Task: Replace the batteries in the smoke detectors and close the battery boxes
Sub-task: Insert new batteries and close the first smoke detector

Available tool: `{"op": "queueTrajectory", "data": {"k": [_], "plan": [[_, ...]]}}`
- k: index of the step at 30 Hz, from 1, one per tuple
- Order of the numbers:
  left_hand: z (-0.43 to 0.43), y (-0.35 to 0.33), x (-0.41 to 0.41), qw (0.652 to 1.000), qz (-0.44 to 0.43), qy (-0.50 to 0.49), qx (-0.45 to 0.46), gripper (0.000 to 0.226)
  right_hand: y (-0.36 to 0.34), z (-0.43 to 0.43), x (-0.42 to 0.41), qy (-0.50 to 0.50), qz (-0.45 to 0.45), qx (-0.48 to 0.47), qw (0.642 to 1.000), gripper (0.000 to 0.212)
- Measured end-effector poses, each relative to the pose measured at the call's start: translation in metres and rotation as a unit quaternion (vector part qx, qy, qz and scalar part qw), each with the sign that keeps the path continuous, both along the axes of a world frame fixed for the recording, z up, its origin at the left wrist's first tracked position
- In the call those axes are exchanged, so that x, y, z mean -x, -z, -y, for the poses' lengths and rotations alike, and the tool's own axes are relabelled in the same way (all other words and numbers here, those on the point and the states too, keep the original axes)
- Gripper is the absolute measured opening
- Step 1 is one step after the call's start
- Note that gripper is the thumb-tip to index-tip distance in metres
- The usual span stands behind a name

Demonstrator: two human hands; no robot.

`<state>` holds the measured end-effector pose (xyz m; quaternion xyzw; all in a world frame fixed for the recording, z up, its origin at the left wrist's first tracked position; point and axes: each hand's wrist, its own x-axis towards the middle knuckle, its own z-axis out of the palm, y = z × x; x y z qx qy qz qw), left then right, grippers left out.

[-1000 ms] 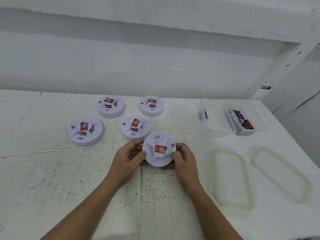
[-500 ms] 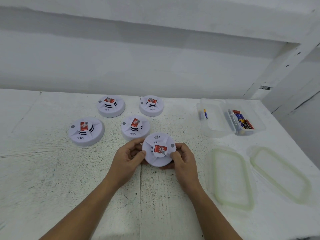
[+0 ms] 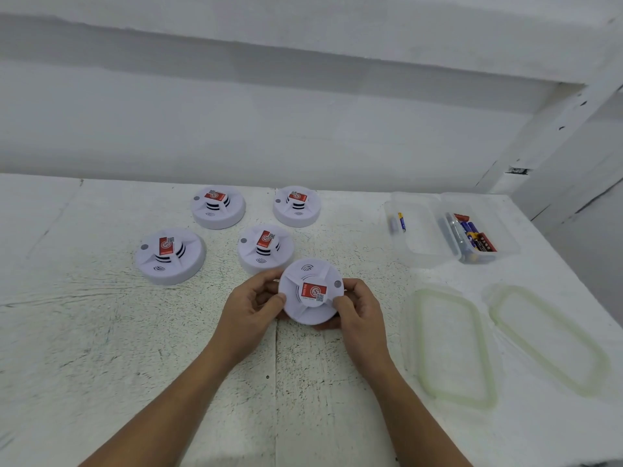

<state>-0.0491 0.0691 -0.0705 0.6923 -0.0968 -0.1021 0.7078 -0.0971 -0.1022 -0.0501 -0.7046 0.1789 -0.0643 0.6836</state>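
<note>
A round white smoke detector with a red label is held just above the white table, tilted toward me. My left hand grips its left rim and my right hand grips its right rim, thumb on top. Several more detectors lie face up behind it: one close behind, one at the left, two at the back. A clear box at the right holds several batteries; the clear box beside it holds a battery or two.
Two clear lids with greenish seals lie on the table at the right, one near my right arm and one further right. A white wall runs behind the table. The table's right edge falls away past the lids.
The held detector has turned slightly in my hands; its label sits a little more level. Both hands keep the same grip.
</note>
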Motion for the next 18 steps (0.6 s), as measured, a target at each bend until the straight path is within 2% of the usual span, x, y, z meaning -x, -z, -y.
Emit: {"op": "queueTrajectory", "data": {"k": [18], "plan": [[0.0018,-0.0024,0.0008,1.000,0.004,-0.004,-0.012,0.036,0.0012,-0.0004,0.0005,0.001,0.003,0.014,1.000,0.013]]}}
